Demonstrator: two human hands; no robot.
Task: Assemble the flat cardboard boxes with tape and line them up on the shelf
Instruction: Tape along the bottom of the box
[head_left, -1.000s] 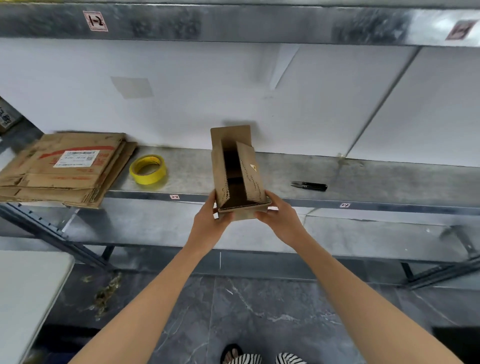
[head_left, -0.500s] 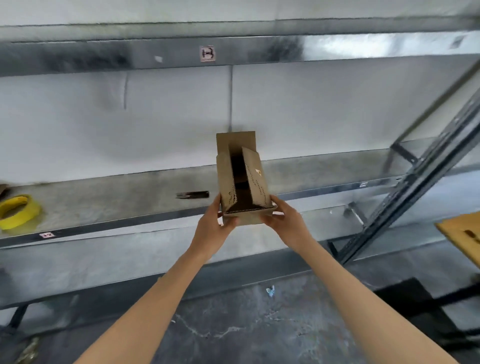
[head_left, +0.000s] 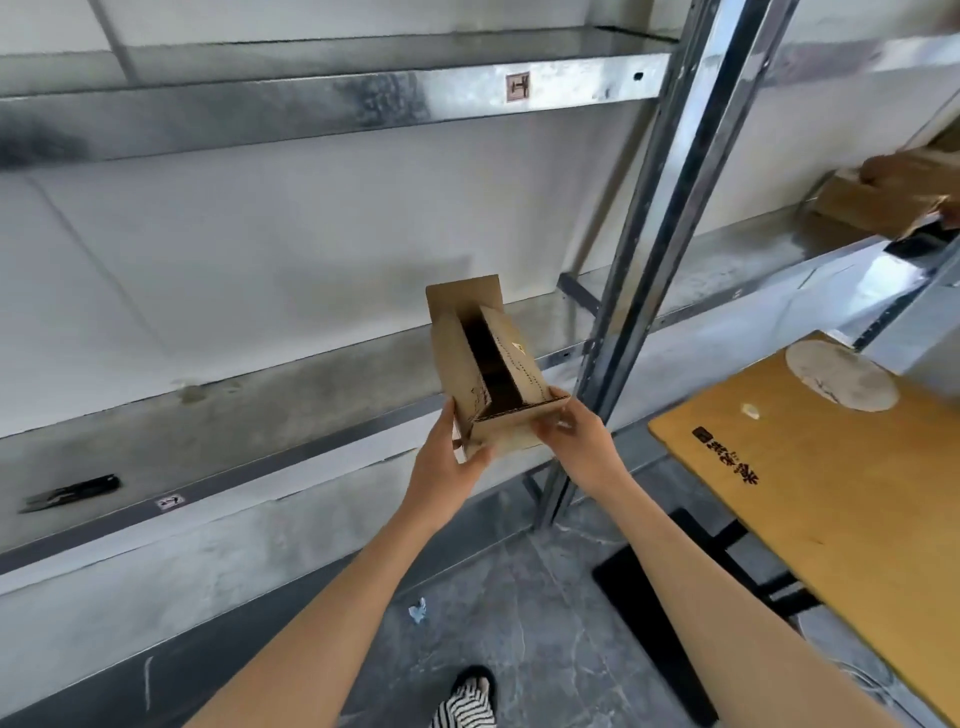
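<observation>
A person in a striped slipper (head_left: 465, 699) is standing on a grey stone floor, where a scrap of paper (head_left: 418, 609) is lying, and is reaching both bare arms toward a metal rack. The left hand (head_left: 447, 462) is gripping the near left corner of a small cardboard box (head_left: 488, 374), fingers curled under its base. The right hand (head_left: 582, 447) is pinching the near right corner, thumb lying along the top edge. The box is hanging in the air between the two hands, tipped away from the person, its top flaps standing open. It is hovering just above the front lip of the middle shelf (head_left: 260, 415), not yet resting on it.

The step in hand appears to be the placing of an assembled box. The next move is likely calling for the box to be levelled, set down on the shelf's bare metal and squared to its front edge. The steel upright (head_left: 639, 260) just to the right is leaving little room on that side.

A wooden tabletop (head_left: 831, 493) is jutting in at right. Black thread snips (head_left: 72, 493) are lying on the shelf, well to the left. More brown cardboard (head_left: 883, 197) is sitting in the next bay, too blurred to identify.
</observation>
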